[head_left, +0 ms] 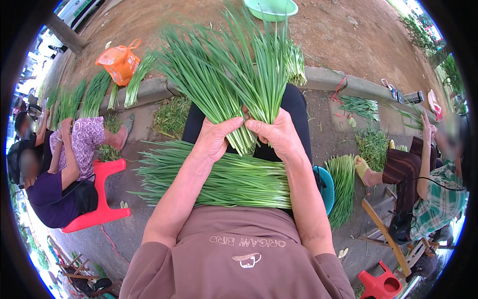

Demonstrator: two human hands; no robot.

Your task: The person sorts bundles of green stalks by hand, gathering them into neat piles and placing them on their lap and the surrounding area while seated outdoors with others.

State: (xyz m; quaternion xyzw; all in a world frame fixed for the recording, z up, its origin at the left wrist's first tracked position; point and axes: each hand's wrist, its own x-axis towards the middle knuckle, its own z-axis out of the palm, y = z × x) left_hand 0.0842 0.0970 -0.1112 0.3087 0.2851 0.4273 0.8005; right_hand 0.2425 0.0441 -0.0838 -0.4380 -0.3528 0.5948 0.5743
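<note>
My left hand (219, 138) is closed around a bunch of garlic chives (201, 82), thumb across the pale stems and green leaves fanning away up and to the left. Beside it my right hand (277, 133) grips a second bunch of chives (264, 82), its leaves pointing straight away from me. The two thumbs nearly meet, and the cut ends hang just below the hands. Across my lap lies a thick pile of chives (226, 177), partly covered by my forearms.
A curb (328, 79) runs ahead, with an orange bag (119, 64) and chive bundles (96, 92) at left. Beyond lies a green basin (271, 9). People sit at both sides, the left one on a red stool (105, 194). A teal basket (326, 189) and more chives (341, 189) are right.
</note>
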